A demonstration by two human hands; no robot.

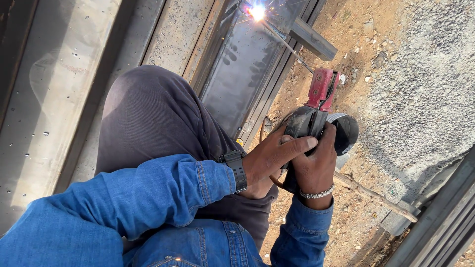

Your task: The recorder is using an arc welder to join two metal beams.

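My right hand [316, 165] grips the dark handle of a red welding electrode holder [321, 89]. My left hand [274, 153] rests over it, fingers laid across the handle. A thin welding rod [287, 44] runs from the red jaws up to a bright spark [257, 12] on a steel frame [247, 69]. I wear a black wristwatch [235, 168] on the left wrist and a silver bracelet [316, 193] on the right. My bent knee in dark trousers [148, 113] sits to the left of the hands.
Long steel sheets and channels [54, 89] lie at the left. A short steel bar [312, 39] juts out by the spark. Gravel and dirt [420, 84] cover the ground at the right, with a stick [376, 195] and more steel sections [440, 222] at the lower right.
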